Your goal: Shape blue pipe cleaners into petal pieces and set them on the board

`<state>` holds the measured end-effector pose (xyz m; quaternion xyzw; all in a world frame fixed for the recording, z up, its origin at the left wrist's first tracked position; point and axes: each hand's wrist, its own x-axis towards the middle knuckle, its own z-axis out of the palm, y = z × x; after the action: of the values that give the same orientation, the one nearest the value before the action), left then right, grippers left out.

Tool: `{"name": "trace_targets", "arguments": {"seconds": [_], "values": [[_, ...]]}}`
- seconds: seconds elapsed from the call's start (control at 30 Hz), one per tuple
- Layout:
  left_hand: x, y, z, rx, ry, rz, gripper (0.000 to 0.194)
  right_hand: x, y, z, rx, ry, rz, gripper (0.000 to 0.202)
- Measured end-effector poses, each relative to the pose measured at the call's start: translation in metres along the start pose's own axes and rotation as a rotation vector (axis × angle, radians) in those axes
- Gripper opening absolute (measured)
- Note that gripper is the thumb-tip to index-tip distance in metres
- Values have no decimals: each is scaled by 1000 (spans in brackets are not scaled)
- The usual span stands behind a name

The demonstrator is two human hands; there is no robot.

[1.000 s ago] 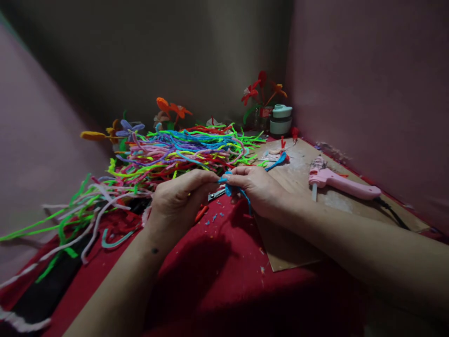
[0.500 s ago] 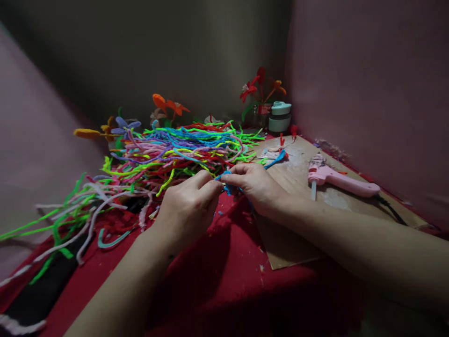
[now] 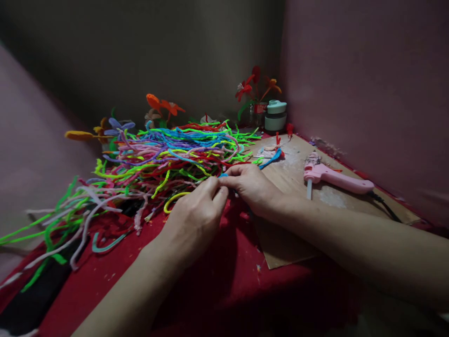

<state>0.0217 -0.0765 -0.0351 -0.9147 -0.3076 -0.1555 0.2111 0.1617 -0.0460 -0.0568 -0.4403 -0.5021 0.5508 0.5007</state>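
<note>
My left hand (image 3: pixel 198 210) and my right hand (image 3: pixel 254 189) meet over the front of the pile, fingertips pressed together. Between them a small bit of blue pipe cleaner (image 3: pixel 223 175) peeks out; the rest of it is covered by my fingers. Both hands are closed on it. A yellow loop (image 3: pixel 171 200) of pipe cleaner shows just left of my left knuckles. Right behind the hands lies a heap of pipe cleaners (image 3: pixel 168 154) in many colours. Beyond my right hand, a blue pipe-cleaner piece (image 3: pixel 271 159) rests on the board.
On the brown board (image 3: pixel 287 252) at right lies a pink glue gun (image 3: pixel 338 178) with its black cord. Pipe-cleaner flowers (image 3: pixel 257 84) and a pale green lidded container (image 3: pixel 275 117) stand at the back. Red cloth (image 3: pixel 217 281) covers the table; walls close in on both sides.
My hands have drawn closer together, hiding most of the blue pipe cleaner. A yellow loop now shows beside my left hand. The whole view has shifted slightly.
</note>
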Motion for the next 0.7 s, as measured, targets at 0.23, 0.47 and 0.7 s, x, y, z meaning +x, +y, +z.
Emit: {"name": "trace_targets", "arguments": {"seconds": [0.23,0.47,0.7], "values": [[-4,-10,4,-206,111,-66,17,1,0,0,84,-60,11,15],[-4,-6,2,-82,-106,-39,26,0,3,1,121,-89,74,13],[1,-12,-4,-466,152,-480,20,-2,-3,0,228,-139,48,14]]}}
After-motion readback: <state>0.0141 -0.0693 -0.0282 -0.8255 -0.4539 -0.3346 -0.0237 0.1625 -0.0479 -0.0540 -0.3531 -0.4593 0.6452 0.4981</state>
